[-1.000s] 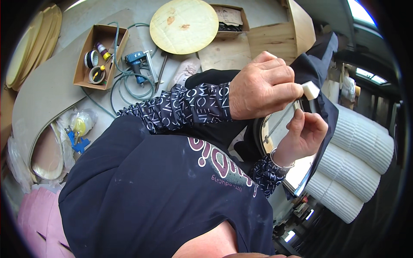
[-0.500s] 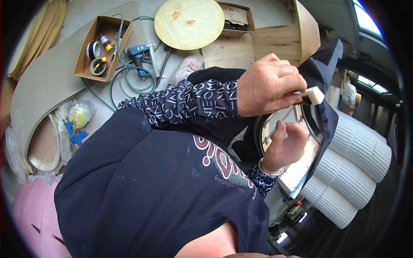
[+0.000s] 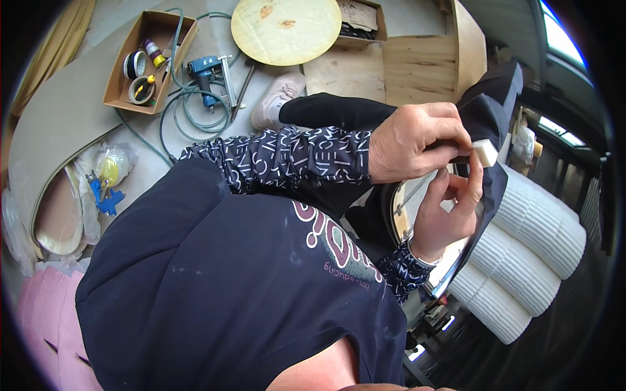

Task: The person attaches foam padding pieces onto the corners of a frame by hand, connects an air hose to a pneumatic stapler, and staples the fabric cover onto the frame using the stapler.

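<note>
One small white block (image 3: 484,154), smooth and boxy with flat sides, is sitting at the fingertips of two hands. The left hand (image 3: 417,143) is pinching it from the side, with its grip pressed together. The right hand (image 3: 451,215) is keeping its thumb and pointing finger spread apart, and that finger is reaching up close beside the block. Behind them, three fat white rolls (image 3: 541,208) are lying side by side, all bumpy with ridges. Over on the floor, one brown cardboard box (image 3: 116,91) is holding two rolls of tape (image 3: 134,65). One blue and silver tool (image 3: 207,70) is lying next to a loopy hose (image 3: 184,124). One flat, round board (image 3: 287,32) is showing two brown spots.
</note>
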Motion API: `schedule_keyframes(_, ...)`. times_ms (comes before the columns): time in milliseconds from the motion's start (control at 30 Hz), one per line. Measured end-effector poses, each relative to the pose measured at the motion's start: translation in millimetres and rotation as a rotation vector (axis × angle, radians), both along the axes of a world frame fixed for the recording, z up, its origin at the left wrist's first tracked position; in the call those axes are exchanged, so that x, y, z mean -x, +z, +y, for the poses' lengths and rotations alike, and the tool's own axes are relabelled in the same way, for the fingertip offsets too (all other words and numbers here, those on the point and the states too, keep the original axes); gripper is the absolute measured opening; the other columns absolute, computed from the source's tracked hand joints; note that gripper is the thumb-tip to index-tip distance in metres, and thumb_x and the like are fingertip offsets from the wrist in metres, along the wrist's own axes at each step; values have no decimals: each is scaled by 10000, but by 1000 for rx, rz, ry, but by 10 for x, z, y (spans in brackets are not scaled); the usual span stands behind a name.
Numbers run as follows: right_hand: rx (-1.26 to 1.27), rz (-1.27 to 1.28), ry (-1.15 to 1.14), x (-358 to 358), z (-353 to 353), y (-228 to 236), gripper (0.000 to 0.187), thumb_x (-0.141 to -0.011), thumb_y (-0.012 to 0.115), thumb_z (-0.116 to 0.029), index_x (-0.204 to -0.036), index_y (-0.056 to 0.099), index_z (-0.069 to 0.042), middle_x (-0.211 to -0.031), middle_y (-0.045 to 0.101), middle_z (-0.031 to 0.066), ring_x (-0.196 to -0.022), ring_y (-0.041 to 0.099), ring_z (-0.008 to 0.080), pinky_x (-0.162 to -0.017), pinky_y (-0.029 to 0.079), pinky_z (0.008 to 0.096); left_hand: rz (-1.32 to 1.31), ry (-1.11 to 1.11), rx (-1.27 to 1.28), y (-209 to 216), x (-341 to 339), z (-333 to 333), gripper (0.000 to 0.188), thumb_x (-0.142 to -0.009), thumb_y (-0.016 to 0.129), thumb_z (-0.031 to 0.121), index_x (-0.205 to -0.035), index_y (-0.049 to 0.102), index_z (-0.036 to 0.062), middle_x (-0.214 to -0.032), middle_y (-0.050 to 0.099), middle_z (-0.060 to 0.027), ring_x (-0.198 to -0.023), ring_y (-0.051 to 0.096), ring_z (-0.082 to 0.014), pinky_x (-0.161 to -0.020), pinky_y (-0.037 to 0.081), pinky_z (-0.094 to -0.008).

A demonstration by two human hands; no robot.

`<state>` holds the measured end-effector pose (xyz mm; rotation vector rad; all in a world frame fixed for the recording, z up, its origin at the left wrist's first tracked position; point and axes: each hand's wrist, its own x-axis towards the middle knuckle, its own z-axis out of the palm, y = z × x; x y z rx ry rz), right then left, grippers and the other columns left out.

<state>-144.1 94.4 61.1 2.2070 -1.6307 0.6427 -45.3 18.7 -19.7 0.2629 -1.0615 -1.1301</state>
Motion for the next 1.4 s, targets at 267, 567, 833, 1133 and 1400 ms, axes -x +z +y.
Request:
schedule_keyframes(267, 37, 22, 11, 39, 14, -23, 500, -790, 680, 79, -1270, 538, 73, -654, 605, 50, -504, 522, 98, -492, 437, 219, -27, -40, -24, 25, -52, 16, 257, -843, 605, -28, -1097, 624, 10, -923, 647, -84, -876, 653, -174, -795, 525, -286)
schedule_keyframes(567, 72, -89, -37, 30, 60, 16, 499, -796, 680, 60, -1275, 541, 51, -659, 619, 49, -519, 537, 90, -556, 452, 216, -91, -128, -92, 55, -133, -168, 279, -822, 786, 240, -930, 619, 46, -816, 621, -22, -743, 588, -107, -698, 492, -254)
schedule_keyframes(833, 37, -333, -70, 46, 148, 5, 499, -802, 668, 74, -1277, 519, 59, -707, 623, 65, -594, 564, 107, -663, 471, 227, -62, -247, -182, 27, -116, -262, 432, -755, 844, 358, -919, 575, 62, -834, 586, 2, -733, 549, -75, -656, 478, -224)
schedule_keyframes(1133, -573, -212, 385, -110, 377, -944, 246, -712, 725, 57, -932, 667, -33, -640, 557, 56, -493, 511, 222, -487, 406, 343, -882, 220, -602, -2737, -490, -1011, 254, -845, 669, 287, -922, 686, 46, -787, 685, -129, -735, 669, -244, -713, 526, -345)
schedule_keyframes(1400, -577, -515, 392, 125, 191, -744, 212, -699, 728, 63, -885, 663, -17, -613, 563, 58, -484, 526, 182, -470, 407, 291, -1220, 179, -740, -3957, -712, -675, 299, -859, 634, 343, -864, 694, 50, -727, 695, -100, -681, 676, -207, -653, 519, -339)
